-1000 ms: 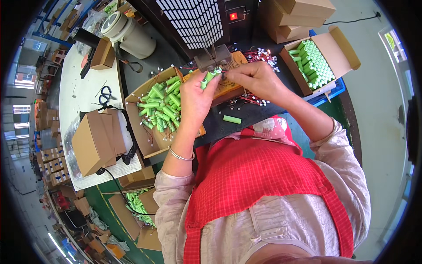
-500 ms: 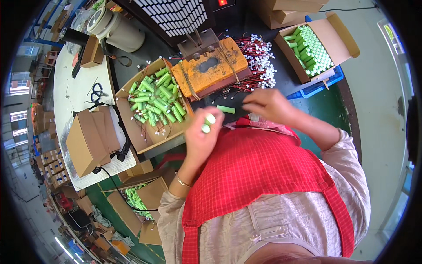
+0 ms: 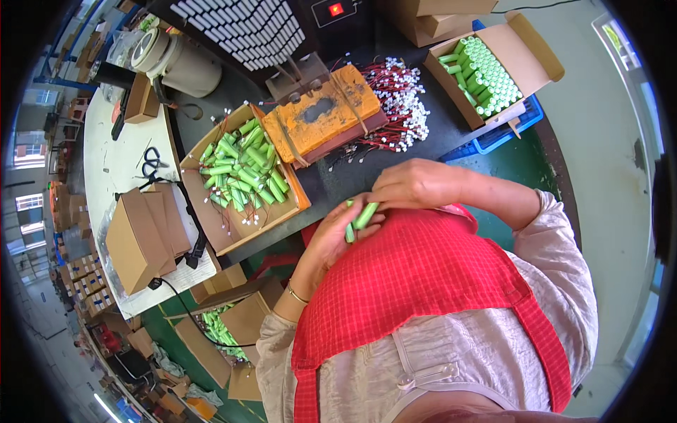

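Both hands meet just above my red checked apron, at the near edge of the dark bench. Green cylindrical battery cells lie in my left hand point(image 3: 328, 238), its fingers curled under them; one cell point(image 3: 350, 231) shows against the palm. The fingertips of my right hand point(image 3: 415, 185) pinch the upper end of another green battery cell point(image 3: 365, 216), which rests across the left fingers. Beyond the hands is a worn orange block point(image 3: 321, 113), strapped with bands below a metal fixture. A cardboard box point(image 3: 243, 243) to its left holds a jumble of wired green cells.
Red leads with white connectors point(image 3: 402, 106) are heaped right of the block. An open carton point(image 3: 539, 56) with upright green cells sits at the far right by a blue crate point(image 3: 486, 146). Scissors point(image 3: 151, 162) and folded cardboard point(image 3: 137, 240) lie on the white table.
My hands have come together, the right moving left and the left lower. The cell that lay on the bench no longer shows there. The view has shifted slightly.
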### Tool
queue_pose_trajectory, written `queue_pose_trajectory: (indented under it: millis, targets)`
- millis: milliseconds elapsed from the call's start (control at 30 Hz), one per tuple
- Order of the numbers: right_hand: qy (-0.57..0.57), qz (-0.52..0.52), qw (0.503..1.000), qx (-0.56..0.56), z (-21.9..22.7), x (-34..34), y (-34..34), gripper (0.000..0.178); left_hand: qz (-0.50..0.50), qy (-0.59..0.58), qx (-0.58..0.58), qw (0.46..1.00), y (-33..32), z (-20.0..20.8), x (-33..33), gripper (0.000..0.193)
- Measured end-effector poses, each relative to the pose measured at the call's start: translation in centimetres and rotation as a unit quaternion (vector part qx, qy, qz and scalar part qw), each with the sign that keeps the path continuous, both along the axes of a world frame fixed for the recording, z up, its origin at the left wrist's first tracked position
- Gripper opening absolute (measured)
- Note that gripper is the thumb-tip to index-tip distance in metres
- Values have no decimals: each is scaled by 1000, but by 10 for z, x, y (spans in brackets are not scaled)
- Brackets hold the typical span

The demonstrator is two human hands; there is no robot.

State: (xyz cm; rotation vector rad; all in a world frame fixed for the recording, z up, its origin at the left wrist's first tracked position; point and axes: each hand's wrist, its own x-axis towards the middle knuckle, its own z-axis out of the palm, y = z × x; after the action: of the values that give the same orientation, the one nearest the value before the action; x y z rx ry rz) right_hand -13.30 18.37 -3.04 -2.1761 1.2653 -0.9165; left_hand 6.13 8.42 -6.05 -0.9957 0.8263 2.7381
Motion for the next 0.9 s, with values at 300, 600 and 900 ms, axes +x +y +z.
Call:
queue_pose_trajectory:
  millis: [300,600,900]
  targets:
    - [80,-442,893,-25,10,-82,-9,16,-171,62,-241,953,4,-9,-8,46]
    - [199,-455,867,-51,41,-93,-11,13,-93,105,-263,955,13,-33,30,27]
    - [-338,-416,841,79,45,-62,11,15,22,52,-454,889,5,18,9,25]
